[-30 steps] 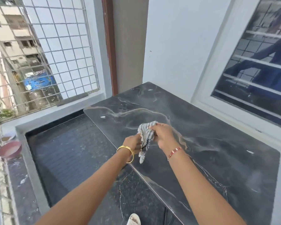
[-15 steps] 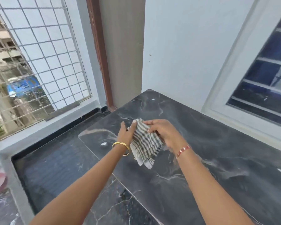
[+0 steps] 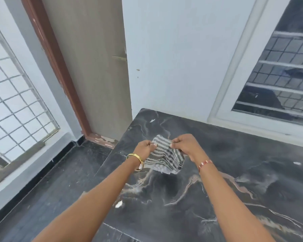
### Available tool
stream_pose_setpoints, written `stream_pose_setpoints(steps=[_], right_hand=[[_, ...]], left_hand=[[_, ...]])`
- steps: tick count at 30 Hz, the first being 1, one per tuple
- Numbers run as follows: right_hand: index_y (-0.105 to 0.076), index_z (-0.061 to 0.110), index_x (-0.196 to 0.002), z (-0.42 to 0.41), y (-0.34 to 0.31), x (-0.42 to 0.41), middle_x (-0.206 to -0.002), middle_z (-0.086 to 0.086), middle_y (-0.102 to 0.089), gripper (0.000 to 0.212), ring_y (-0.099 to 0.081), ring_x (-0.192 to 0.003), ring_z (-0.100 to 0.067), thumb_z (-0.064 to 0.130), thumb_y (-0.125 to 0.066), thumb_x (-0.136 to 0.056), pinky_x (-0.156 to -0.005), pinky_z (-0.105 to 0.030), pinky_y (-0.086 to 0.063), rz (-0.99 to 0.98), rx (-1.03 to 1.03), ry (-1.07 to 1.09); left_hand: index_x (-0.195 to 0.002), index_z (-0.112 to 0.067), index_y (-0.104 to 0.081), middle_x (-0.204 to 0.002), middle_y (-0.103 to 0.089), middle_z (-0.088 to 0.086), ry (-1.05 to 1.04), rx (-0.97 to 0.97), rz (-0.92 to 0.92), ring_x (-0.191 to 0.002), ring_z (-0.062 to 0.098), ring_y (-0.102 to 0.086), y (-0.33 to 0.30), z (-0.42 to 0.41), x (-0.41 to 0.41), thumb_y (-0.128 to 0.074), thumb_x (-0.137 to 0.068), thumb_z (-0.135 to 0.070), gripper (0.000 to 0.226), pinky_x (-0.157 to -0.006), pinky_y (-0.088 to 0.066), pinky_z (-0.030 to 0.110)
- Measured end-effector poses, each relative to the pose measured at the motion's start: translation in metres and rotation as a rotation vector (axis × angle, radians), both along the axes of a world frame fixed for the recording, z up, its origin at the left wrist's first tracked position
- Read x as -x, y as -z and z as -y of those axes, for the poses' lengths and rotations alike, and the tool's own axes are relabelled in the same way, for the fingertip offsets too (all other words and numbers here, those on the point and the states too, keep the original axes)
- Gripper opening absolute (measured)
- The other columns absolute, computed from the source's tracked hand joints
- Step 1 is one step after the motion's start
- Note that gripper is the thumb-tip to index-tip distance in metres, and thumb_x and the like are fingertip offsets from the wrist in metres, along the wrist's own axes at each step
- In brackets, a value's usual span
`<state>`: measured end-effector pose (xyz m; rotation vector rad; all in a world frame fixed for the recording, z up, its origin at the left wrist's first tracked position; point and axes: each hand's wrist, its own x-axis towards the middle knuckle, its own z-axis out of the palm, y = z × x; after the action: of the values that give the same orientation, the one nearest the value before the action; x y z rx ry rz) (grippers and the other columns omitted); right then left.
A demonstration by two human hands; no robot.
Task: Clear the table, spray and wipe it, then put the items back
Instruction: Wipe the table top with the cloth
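Observation:
A grey-and-white striped cloth (image 3: 164,158) is spread between both hands just above the black marble table top (image 3: 234,180). My left hand (image 3: 144,148) pinches the cloth's upper left edge; a gold bangle sits on that wrist. My right hand (image 3: 185,146) pinches the upper right edge; a red thread band is on that wrist. The cloth's lower part hangs loosely over the table near its far left corner. No other items are on the visible part of the table.
A grey door (image 3: 94,67) with a brown frame stands behind the table's left corner. A white wall and a barred window (image 3: 278,75) border the table's far side. To the left are a dark floor (image 3: 51,180) and a metal grille (image 3: 16,105).
The cloth went from bunched to unfolded and stretched between both hands. Both hands moved toward the table's far left corner, and my view tilted up and right.

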<state>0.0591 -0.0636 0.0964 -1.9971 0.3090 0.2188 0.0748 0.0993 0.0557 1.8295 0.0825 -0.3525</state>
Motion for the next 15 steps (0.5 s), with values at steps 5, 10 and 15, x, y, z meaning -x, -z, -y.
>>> stream_pose_setpoints(steps=[5,10,15], right_hand=[[-0.063,-0.005,-0.094,-0.012,0.009,-0.003,-0.091,-0.017,-0.063,0.019,-0.054,-0.084,-0.029,0.009,-0.049,-0.093,-0.072,-0.024,-0.033,0.146,0.164,0.231],[-0.061,0.0,-0.1,0.007,0.019,-0.009,-0.095,-0.005,-0.058,0.019,-0.05,-0.089,-0.016,0.01,-0.046,-0.095,-0.074,-0.022,-0.032,0.286,0.206,0.401],[-0.065,0.009,-0.084,0.038,0.019,-0.019,-0.078,-0.002,-0.061,0.012,-0.052,-0.069,-0.013,0.016,-0.058,-0.09,-0.066,-0.026,-0.04,0.164,0.203,0.223]], left_hand=[[-0.078,-0.011,-0.057,-0.064,-0.051,-0.002,0.032,0.143,-0.024,-0.04,-0.004,-0.048,-0.009,0.009,-0.021,-0.054,-0.091,-0.015,0.014,-0.043,-0.037,0.009],[-0.088,-0.012,-0.064,-0.094,-0.065,0.014,0.145,0.279,-0.115,-0.088,0.024,-0.061,-0.015,0.042,-0.025,-0.06,-0.087,-0.017,0.006,-0.09,-0.051,0.044],[-0.085,-0.014,-0.061,-0.093,-0.065,0.015,0.105,0.223,-0.105,-0.087,0.024,-0.06,0.004,0.053,-0.031,-0.061,-0.086,-0.01,0.004,-0.095,-0.049,0.049]])
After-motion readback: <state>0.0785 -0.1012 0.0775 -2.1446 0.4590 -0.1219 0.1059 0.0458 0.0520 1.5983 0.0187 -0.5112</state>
